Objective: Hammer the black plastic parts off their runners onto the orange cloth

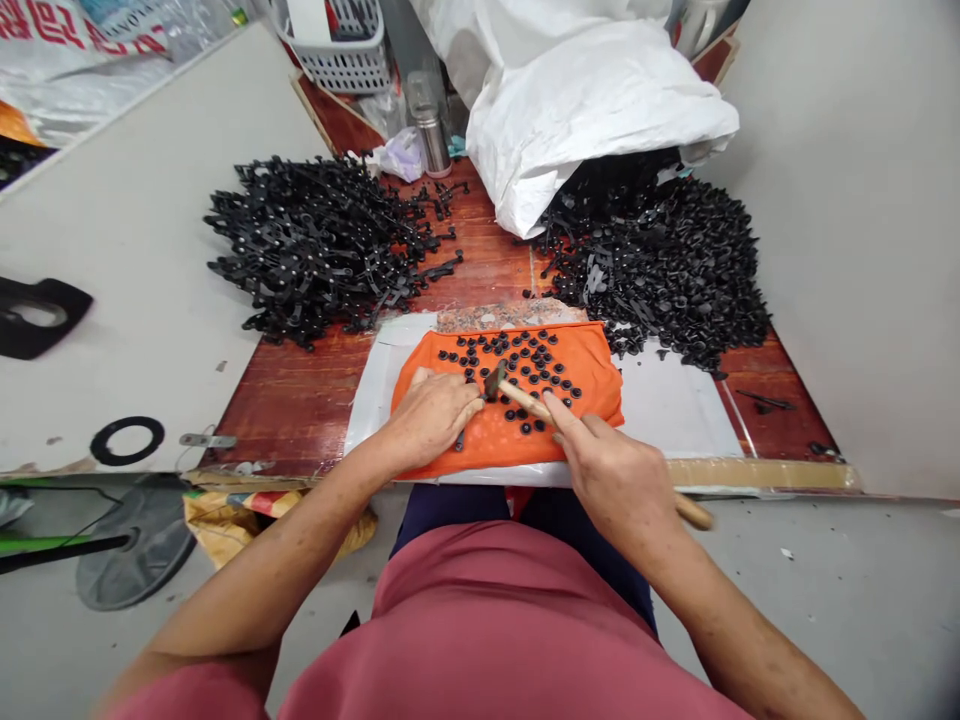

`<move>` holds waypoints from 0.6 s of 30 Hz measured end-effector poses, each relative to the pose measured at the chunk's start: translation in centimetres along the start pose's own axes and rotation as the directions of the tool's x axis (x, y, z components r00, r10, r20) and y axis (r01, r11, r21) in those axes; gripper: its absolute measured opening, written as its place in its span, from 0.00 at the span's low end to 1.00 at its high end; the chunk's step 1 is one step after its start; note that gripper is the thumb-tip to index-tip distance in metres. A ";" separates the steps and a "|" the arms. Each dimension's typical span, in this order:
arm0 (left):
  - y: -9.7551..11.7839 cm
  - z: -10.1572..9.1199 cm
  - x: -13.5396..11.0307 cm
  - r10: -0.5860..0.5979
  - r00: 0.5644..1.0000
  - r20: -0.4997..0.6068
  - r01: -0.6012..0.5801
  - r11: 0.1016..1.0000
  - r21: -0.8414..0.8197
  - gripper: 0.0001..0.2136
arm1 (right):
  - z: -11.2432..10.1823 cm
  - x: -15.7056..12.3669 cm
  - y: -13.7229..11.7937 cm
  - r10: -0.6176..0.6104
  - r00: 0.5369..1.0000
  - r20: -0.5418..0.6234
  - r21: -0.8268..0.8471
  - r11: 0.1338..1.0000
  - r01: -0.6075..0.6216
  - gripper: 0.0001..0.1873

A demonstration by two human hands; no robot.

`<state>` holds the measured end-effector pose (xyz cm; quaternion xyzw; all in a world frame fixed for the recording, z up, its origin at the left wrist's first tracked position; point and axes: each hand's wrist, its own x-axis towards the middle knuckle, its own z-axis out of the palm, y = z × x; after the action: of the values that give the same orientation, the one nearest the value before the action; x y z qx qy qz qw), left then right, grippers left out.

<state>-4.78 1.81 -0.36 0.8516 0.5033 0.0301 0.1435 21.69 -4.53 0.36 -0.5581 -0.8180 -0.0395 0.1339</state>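
Note:
My right hand [619,465] is wrapped round the wooden handle of a hammer [529,400]. The hammer's dark head is low over the orange cloth [495,450], close to the fingertips of my left hand [435,415]. That hand's fingers are pressed together on a small black part, mostly hidden; a dark strip [460,438] shows just below them. Several small round black pieces [534,378] stand spread over the cloth around the hammer head. Whether the hammer touches the part cannot be made out.
A heap of black linked parts [315,250] lies at the left. On the right, a white sack [585,110] spills a pile of small black pieces [675,260]. A steel flask [433,140] and a grey basket [341,65] stand at the back. A black ring [127,441] lies left.

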 end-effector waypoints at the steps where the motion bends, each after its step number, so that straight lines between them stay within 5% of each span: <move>1: 0.0 0.0 0.0 -0.004 1.000 0.001 0.004 1.000 0.008 0.19 | 0.1 0.0 0.0 -0.010 1.000 0.022 -0.024 1.000 0.010 0.25; 6: 0.2 0.1 0.0 -0.007 1.000 0.000 0.007 1.000 0.018 0.19 | 0.0 -0.1 0.0 0.012 1.000 -0.025 0.007 1.000 -0.012 0.26; 10: 0.2 0.1 0.0 -0.026 0.999 0.025 0.025 0.999 0.034 0.19 | 0.0 0.1 -0.2 -0.041 0.997 0.061 -0.038 0.998 0.043 0.26; 15: 0.2 0.0 0.1 -0.018 0.999 0.035 0.017 0.999 0.033 0.19 | 0.1 0.0 -0.3 0.016 1.000 -0.015 0.006 1.000 -0.016 0.27; 18: 0.3 -0.1 0.1 -0.025 0.998 0.050 0.023 0.999 0.048 0.19 | 0.1 -0.1 -0.3 -0.028 0.997 0.074 -0.061 0.998 0.033 0.28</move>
<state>-4.51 1.79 -0.24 0.8492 0.5102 -0.0051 0.1360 21.48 -4.74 0.26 -0.5504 -0.8291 -0.0466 0.0858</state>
